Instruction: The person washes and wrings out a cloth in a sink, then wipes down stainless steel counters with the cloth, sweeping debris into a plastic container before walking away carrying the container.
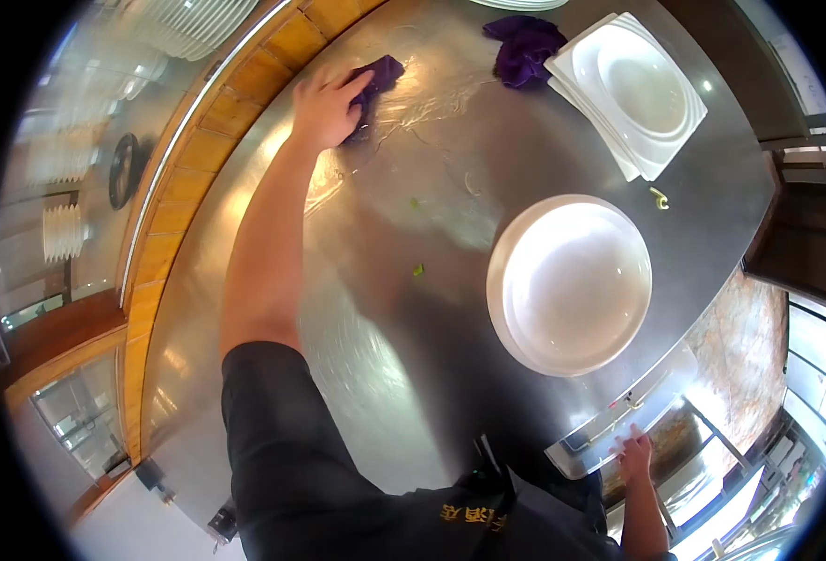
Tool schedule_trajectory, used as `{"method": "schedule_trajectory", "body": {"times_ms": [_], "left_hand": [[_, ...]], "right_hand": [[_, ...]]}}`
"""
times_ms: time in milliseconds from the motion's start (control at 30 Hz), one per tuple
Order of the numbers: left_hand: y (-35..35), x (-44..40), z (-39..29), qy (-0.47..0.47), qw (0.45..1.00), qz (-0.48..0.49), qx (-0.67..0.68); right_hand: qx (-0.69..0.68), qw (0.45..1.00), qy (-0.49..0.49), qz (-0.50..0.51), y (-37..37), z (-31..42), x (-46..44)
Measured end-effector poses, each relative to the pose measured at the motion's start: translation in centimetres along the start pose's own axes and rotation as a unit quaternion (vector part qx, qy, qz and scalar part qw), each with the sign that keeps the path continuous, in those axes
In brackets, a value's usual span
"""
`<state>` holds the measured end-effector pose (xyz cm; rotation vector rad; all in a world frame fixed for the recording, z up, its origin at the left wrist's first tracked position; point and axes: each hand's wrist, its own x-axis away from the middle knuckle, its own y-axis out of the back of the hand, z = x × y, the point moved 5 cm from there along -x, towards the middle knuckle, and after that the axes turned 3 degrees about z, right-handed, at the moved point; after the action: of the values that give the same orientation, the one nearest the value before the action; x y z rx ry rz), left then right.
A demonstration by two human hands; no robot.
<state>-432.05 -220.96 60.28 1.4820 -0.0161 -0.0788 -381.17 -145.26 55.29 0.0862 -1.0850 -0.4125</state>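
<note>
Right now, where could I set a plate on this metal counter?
The widest patch is between the left forearm and round white dishes, dotted with small green scraps. Crowded: the far right, where square white dishes sit beside a crumpled purple cloth.

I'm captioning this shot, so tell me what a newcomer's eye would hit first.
Probably the large round white dish, gleaming right of centre on the metal counter. Next, the left hand on a dark purple cloth at upper left, then the stacked square white dishes at upper right.
</note>
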Motion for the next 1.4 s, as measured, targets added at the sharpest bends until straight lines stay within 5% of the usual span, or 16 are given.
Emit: {"method": "schedule_trajectory", "body": {"times_ms": [33,167,367,500,567,633,733,867,1067,1267,1333,1400], "left_hand": [[0.7,1.1,0.4,0.05,0.997,0.064,0.002],[-1.6,7.0,-3.0,-0.027,0.996,0.041,0.072],[-0.4,20.4,-13.4,-0.015,0.975,0.025,0.221],[1.4,30.2,-25.8,-0.024,0.963,0.009,0.269],[2.3,34.3,-33.2,-0.088,0.945,-0.145,0.28],[6.0,37.8,-41.6,-0.07,0.929,-0.158,0.327],[5.5,41.8,-52.4,-0.08,0.922,-0.046,0.377],[8.8,42.3,-60.2,-0.078,0.863,-0.03,0.497],[16.8,41.1,-54.8,-0.063,0.837,-0.039,0.542],[13.4,43.7,-38.5,0.011,0.947,-0.056,0.316],[12.5,41.8,-34.7,0.177,0.895,-0.09,0.4],[8.3,38.0,-32.2,0.321,0.654,-0.041,0.684]], "right_hand": [[-0.016,1.0,0.002,-0.009,-0.3,0.1,0.2],[-0.007,0.999,0.015,0.033,-0.2,-1.2,-1.8],[-0.026,0.997,0.049,0.06,-1.8,-3.2,-4.2],[0.002,0.993,0.07,0.092,-2.7,-4.3,-5.0],[0.012,0.992,0.08,0.097,-2.6,-4.4,-5.1],[0.003,0.99,0.089,0.106,-2.4,-5.3,-5.6],[0.038,0.988,0.085,0.124,-1.4,-6.1,-5.7],[0.011,0.992,0.084,0.093,1.7,-6.3,-4.7],[-0.031,0.99,0.103,0.087,6.9,-7.2,-5.4],[-0.061,0.991,0.082,0.081,10.0,-7.3,-5.6],[-0.087,0.991,0.077,0.068,10.3,-7.4,-5.5],[-0.105,0.99,0.071,0.06,11.0,-7.6,-4.8]]}}
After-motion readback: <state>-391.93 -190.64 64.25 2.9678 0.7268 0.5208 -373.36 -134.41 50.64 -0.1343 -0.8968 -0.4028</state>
